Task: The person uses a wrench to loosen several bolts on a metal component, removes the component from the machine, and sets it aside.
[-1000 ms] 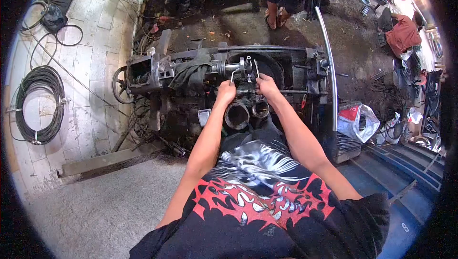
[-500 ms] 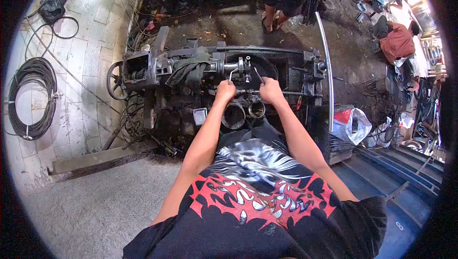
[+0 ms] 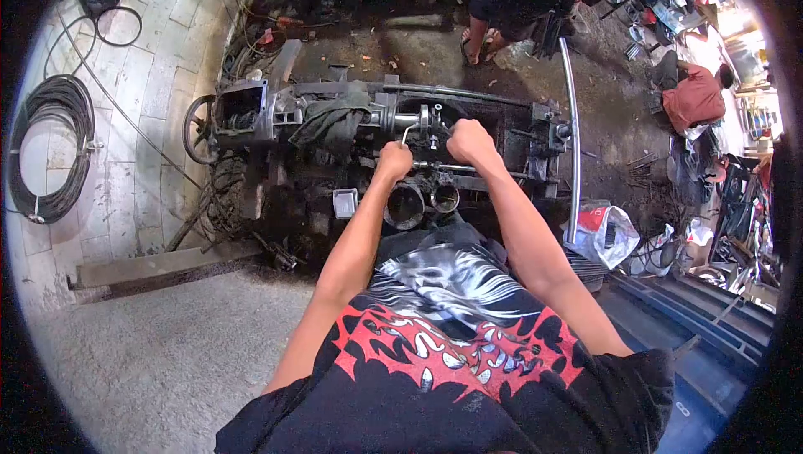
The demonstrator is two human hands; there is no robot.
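Note:
A lathe-like machine [image 3: 330,91] stretches across in front of me, with a round metal spindle part [image 3: 425,119] near its middle. My left hand [image 3: 396,160] is closed around the lower end of a bent metal handle [image 3: 406,134], just below that part. To its right, my right hand [image 3: 471,144] is closed in a fist on a dark rod-shaped tool, mostly hidden by the fingers; its tip is close to the spindle part. A grey-green cloth [image 3: 335,119] lies draped over the machine, left of my hands.
Two round metal containers, a larger one [image 3: 405,206] and a smaller one [image 3: 445,197], stand below my hands. A long metal pipe [image 3: 572,136] stands across the right end. A person [image 3: 523,2] stands beyond the machine; another in red [image 3: 694,96] crouches at right. Coiled cable [image 3: 52,149] lies left.
My right hand has moved forward, away from me, with the tool, which is now more hidden. My left hand stays on the bent handle. The view has shifted slightly.

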